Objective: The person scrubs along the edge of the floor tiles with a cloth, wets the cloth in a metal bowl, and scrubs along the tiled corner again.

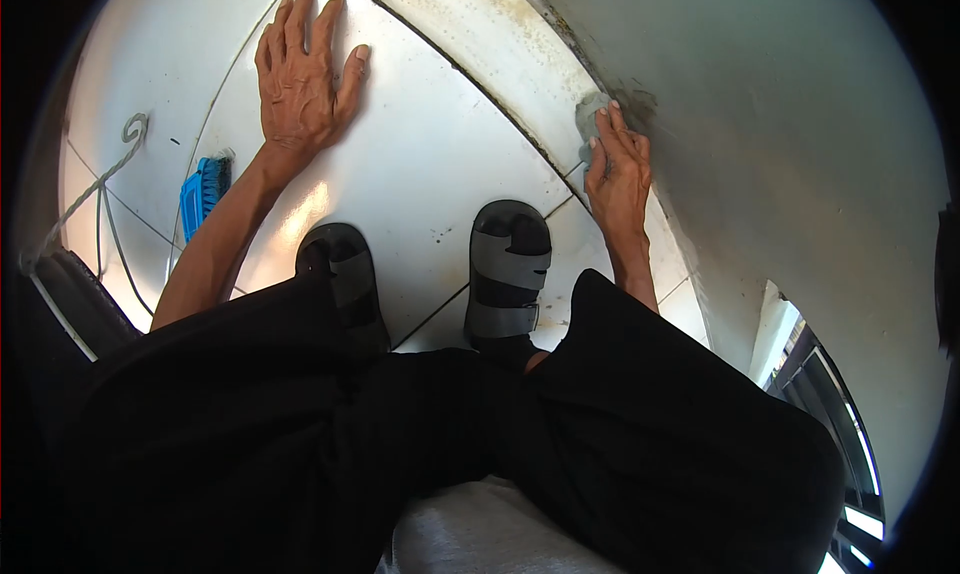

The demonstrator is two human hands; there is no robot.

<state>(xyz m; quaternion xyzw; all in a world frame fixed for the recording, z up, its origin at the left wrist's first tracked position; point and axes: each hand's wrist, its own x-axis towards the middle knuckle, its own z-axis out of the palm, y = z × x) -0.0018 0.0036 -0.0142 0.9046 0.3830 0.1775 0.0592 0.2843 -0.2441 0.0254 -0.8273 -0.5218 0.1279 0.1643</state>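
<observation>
My left hand [305, 84] lies flat on the white tiled floor [410, 144], its fingers spread and nothing in it. Over on the right, my right hand [620, 174] is closed on a grey cloth-like pad [591, 117], though I cannot make out its exact kind. The pad rests where the floor's edge tiles meet the wall [760, 154]. Dark smudges show on the wall beside it, and brownish specks mark the edge tiles [500, 44]. A blue brush [203, 196] with dark bristles lies near my left forearm.
A twisted wire with a hooked end [110, 174] stands at the left, by a dark-edged object [90, 289]. Two dark sandals [509, 264] are on my feet between my hands. A bright glassy panel [820, 394] shows at the lower right.
</observation>
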